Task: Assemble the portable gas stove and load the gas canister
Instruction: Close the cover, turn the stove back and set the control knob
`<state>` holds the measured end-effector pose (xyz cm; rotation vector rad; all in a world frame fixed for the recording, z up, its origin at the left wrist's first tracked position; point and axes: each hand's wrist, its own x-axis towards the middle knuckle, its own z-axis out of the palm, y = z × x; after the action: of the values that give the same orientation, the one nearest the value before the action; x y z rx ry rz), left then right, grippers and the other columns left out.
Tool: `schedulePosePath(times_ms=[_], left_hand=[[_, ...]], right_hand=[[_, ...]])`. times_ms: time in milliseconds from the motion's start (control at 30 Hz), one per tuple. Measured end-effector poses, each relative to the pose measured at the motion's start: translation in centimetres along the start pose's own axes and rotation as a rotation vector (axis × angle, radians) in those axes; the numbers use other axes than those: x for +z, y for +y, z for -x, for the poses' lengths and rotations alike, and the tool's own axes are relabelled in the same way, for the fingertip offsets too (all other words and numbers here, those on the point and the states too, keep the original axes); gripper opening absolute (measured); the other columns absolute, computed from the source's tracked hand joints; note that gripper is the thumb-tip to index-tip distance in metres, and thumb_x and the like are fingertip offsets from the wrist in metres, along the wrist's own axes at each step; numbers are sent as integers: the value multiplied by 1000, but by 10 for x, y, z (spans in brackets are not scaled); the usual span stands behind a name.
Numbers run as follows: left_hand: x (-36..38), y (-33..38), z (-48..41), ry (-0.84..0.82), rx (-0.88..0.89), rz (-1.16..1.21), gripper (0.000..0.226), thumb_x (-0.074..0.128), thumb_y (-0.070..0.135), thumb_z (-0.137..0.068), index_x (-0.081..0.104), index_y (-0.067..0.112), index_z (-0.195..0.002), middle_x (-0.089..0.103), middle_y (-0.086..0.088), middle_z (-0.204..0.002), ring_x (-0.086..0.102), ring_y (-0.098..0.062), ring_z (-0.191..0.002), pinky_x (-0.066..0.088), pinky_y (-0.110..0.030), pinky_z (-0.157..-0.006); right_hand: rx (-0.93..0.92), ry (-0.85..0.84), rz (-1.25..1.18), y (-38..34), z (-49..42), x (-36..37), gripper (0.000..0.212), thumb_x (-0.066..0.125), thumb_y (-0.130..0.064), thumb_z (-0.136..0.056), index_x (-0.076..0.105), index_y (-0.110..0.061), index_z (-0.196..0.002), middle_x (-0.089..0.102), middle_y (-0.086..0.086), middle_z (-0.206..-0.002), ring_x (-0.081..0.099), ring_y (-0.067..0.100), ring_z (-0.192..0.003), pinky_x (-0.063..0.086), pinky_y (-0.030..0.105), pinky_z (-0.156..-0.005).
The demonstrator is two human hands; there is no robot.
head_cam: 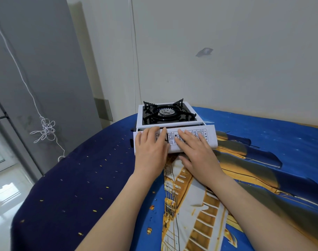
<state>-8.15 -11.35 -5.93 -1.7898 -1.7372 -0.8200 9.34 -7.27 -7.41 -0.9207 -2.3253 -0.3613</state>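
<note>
A white portable gas stove sits on the blue printed tablecloth, near the wall. Its black pan support and round burner are in place on top. The white canister compartment lid, printed with black instructions, faces me at the stove's near side. A narrow dark gap shows between the lid and the stove top. My left hand lies flat on the lid's left part, fingers spread. My right hand lies flat on the lid's middle, its thumb just below the near edge. No gas canister is visible.
The table's rounded edge curves off at the left, above a pale floor. A tangled white cord hangs by the grey door at the left. A plain wall stands right behind the stove.
</note>
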Motion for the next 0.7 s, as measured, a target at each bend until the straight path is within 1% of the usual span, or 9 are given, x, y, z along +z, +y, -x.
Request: schedulePosePath(times_ms=[100,233,333,467,600,700], left_hand=[[4,1,3,-64,-9,12,54,53,37,-92,46,12,-139,46,-13,-141,36,-33,-135,21,-56,-113],[10,1,5,-137,13,-31,65,48,44,-92,36,9,-145,31,-17,-153,20,-36,-144,12,-59,-115],[15,-1,2,-159,15,-65,64,51,40,-93,33,10,-147,26,-16,-155,17,-35,-145,10,-57,-116],[22,-5,-4,-201,0,-89,66,49,39,-95,24,14,-150,17,-13,-159,10,-31,-147,1,-51,-117],[24,-7,-9,-205,-2,-54,65,51,39,-95,26,14,-149,20,-12,-158,12,-30,-147,3,-48,-118],[26,-9,-12,-206,-2,-45,64,49,40,-95,26,16,-149,20,-10,-159,12,-29,-147,4,-46,-118]], right_hand=[[-4,-4,20,3,-4,3,57,65,-11,-88,47,-14,-142,36,7,-154,33,24,-142,22,49,-116],[8,-11,4,9,-10,8,67,62,3,-86,40,-18,-146,32,4,-157,26,21,-145,11,43,-118],[22,-3,-28,12,-16,12,71,61,8,-85,40,-19,-147,32,2,-156,26,20,-145,10,41,-119],[33,-4,-91,17,-23,14,68,58,7,-87,40,-21,-146,34,1,-155,27,18,-145,9,40,-119],[33,-5,-173,23,-27,15,61,54,4,-92,42,-22,-145,36,-1,-154,27,16,-144,10,41,-120],[42,-4,-230,27,-29,17,62,54,8,-90,46,-22,-143,39,-1,-153,28,15,-144,7,37,-120]])
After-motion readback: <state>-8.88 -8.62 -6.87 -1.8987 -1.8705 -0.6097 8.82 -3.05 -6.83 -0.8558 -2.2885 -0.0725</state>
